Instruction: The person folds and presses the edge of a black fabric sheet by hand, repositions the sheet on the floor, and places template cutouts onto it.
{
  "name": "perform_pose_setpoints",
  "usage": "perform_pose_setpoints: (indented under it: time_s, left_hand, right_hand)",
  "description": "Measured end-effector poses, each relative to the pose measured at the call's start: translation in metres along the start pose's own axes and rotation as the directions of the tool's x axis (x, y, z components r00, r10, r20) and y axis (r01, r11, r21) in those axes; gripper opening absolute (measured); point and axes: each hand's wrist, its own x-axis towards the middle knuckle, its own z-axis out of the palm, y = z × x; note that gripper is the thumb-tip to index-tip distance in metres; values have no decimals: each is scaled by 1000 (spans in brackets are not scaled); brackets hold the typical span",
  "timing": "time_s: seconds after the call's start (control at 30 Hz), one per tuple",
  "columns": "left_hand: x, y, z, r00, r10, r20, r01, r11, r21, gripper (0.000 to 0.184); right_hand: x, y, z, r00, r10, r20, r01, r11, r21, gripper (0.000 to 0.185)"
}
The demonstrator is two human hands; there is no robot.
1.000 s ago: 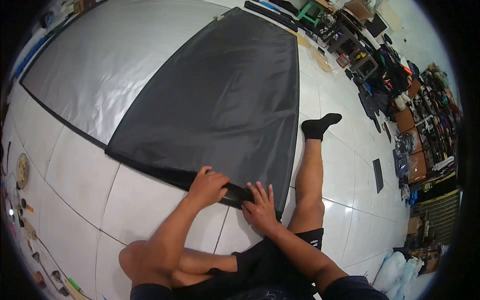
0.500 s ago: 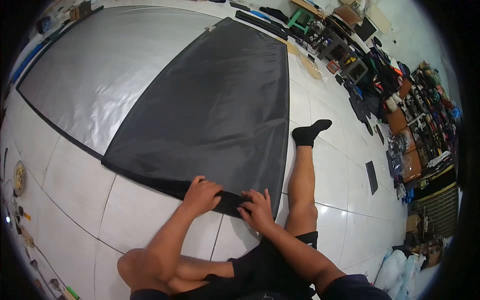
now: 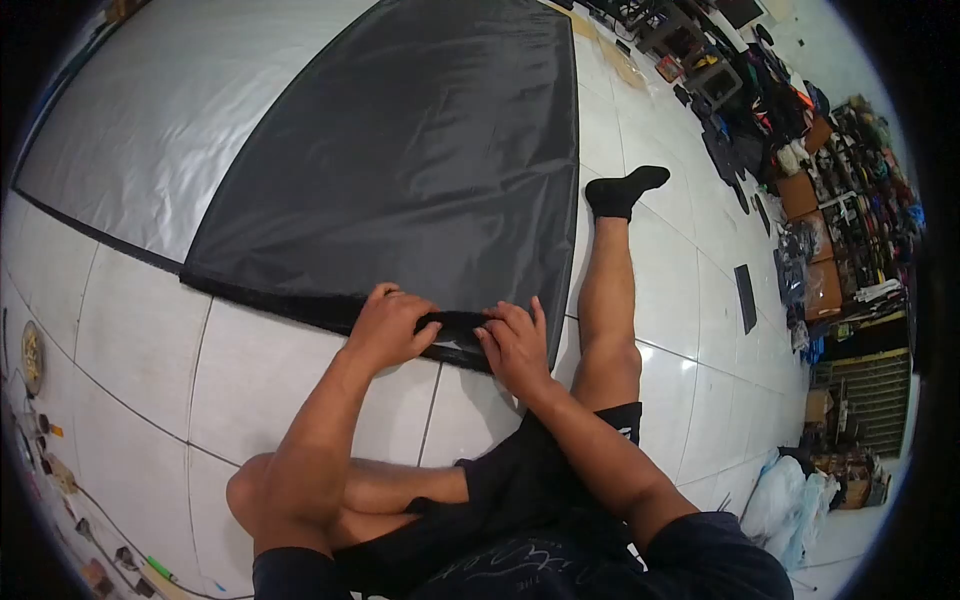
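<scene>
A large dark grey coated sheet lies on the floor with a black fuzzy strip along its near edge. My left hand pinches this strip, thumb in front and fingers over the top. A short way to the right, my right hand grips the same strip near the sheet's corner, its index finger sticking up. Between the two hands the strip is raised, and a greyish underside shows below it. The fingertips behind the strip are partly hidden.
A silver sheet with a black border continues to the left. My outstretched leg with a black sock lies along the right side. A black flat piece rests on the tiles. Crowded shelves and plastic bags stand farther right.
The view has tipped downward, so the sheet and hands sit higher in it. Between my hands the strip has been lifted and opened, showing more of its underside.
</scene>
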Motion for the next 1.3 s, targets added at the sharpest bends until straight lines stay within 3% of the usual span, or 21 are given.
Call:
perform_pose_setpoints:
  time_s: [0.27,0.37,0.43,0.53,0.6,0.73,0.87,0.93,1.17,1.3]
  left_hand:
    - [-1,5,-6,1000,25,2,-25,1000,-14,27]
    - [-1,2,-2,999,19,35,-20,1000,20,25]
    - [-1,-1,2,998,51,-24,-50,998,44,16]
    - [-2,-1,5,995,76,-61,-72,995,64,16]
    - [-3,-2,5,995,71,-67,-67,996,63,16]
    - [0,1,3,1000,23,-4,-22,997,78,21]
    - [-2,-2,6,999,33,-30,-30,997,73,20]
    - [-1,-1,5,998,38,-40,-35,997,69,20]
    - [-2,-3,7,996,57,-64,-52,996,71,20]
    - [-1,1,3,998,47,-41,-45,997,62,19]
  right_hand:
    - [1,8,-4,1000,6,-20,-5,998,60,17]
    - [3,6,-4,999,4,-41,-1,998,68,20]
    - [3,5,-5,999,3,-49,0,999,53,21]
    - [-2,-3,-12,998,62,21,-64,994,86,23]
    - [-8,-15,-19,994,-55,98,46,995,89,21]
    - [-20,-17,-8,978,-80,194,89,995,-41,14]
    - [-16,-13,-4,985,-21,173,30,998,-54,14]
    - [-9,-13,-9,977,83,198,-96,994,54,13]
    - [-8,-9,-14,986,32,166,-48,995,92,12]
    - [-3,-6,-12,996,-11,87,10,1000,17,15]
